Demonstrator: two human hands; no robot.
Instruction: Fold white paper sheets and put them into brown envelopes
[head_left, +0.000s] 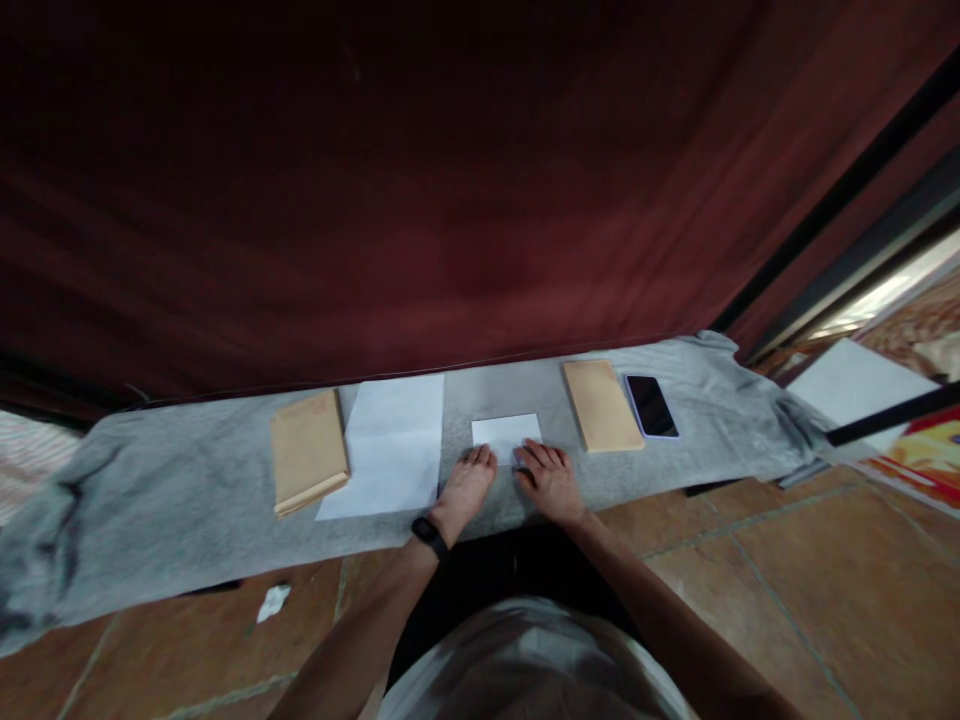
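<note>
A small white sheet of paper (507,432), probably folded, lies in front of me on the grey cloth. My left hand (469,482) rests palm down at its lower left corner, fingers laid on the paper. At the lower right, my right hand (553,484) touches the paper with slightly bent fingertips, its thumb apart from the fingers. A dark band (430,537) is on my left wrist. Left of the hands lies a large white sheet (397,445) with a crease across it. The underside of both hands is hidden.
A thick stack of brown envelopes (309,447) lies at the left, against the large sheet. To the right are a flat brown envelope (604,405) and a phone (652,406). Grey cloth (187,500) covers the narrow bench. A dark red curtain (450,200) hangs behind it.
</note>
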